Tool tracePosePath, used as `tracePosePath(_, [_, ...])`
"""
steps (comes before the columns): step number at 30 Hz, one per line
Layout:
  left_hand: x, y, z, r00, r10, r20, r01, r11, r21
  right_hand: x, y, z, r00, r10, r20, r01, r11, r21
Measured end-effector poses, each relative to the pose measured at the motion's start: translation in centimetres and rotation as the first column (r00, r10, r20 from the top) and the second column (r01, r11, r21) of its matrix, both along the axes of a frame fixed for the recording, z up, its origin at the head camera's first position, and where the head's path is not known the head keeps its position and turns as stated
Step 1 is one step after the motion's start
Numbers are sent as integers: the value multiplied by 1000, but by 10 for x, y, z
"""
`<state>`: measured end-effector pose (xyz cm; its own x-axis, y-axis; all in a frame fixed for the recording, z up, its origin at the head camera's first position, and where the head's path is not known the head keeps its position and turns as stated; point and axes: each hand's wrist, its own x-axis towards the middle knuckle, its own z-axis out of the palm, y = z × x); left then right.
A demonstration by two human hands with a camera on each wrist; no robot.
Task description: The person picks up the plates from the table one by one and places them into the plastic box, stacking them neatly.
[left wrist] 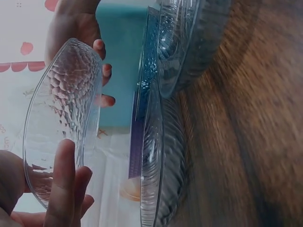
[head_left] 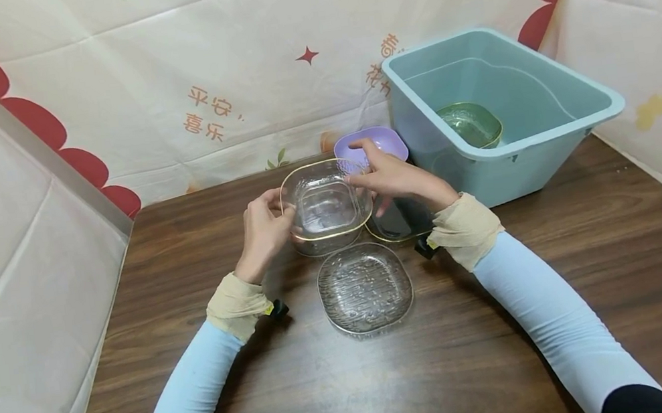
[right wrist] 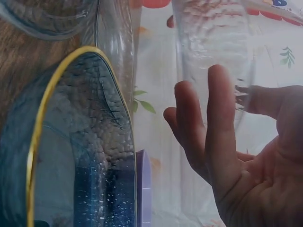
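A clear, square-cornered glass bowl (head_left: pixel 326 207) with a gold rim is held up in both hands, its dimpled side showing in the left wrist view. My left hand (head_left: pixel 263 230) grips its left side, fingers (left wrist: pixel 64 175) against the outer wall. At the opposite side my right hand (head_left: pixel 397 176) holds the rim with the thumb, other fingers (right wrist: pixel 221 109) spread along the outer wall. Beneath it, partly hidden, is another clear bowl (head_left: pixel 325 245). A clear ribbed dish (head_left: pixel 365 288) lies nearer on the table. Below my right hand stands a dark gold-rimmed bowl (head_left: pixel 399 221).
Behind my right hand sits a purple bowl (head_left: pixel 384 139). A large blue-green bin (head_left: pixel 503 171) stands at the back right with a green bowl (head_left: pixel 474 125) inside. Printed cloth (head_left: pixel 256 73) hangs along the back of the wooden table (head_left: pixel 188 235).
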<state>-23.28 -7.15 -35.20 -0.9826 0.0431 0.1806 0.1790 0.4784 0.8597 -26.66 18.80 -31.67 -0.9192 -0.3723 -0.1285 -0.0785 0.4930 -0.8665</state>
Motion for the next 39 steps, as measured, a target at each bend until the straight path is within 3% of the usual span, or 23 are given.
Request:
tracePosePath(4, [1, 1, 1, 999, 20, -38, -21, 999, -46, -2, -2, -4, 1000, -2, -4, 2, 1000, -29])
tracePosePath(10, [2, 4, 0, 999, 4, -45, -7, 998, -56, -4, -1, -8, 1000, 21, -16, -22, 997, -76])
tracePosePath(18, [2, 6, 0, 998, 25, -50, -28, 998, -56, -5, -2, -9, 997, 39, -61, -40, 999, -15])
tracePosePath(26, [3, 6, -1, 999, -40, 8, 39, 996, 83, -6, 1, -10, 996, 58, -66, -64, 993, -98])
tracePosePath(39, [2, 7, -2, 997, -65, 31, 59, 986, 158, -4, 1, -7, 995, 15, -94, -24, 995, -96])
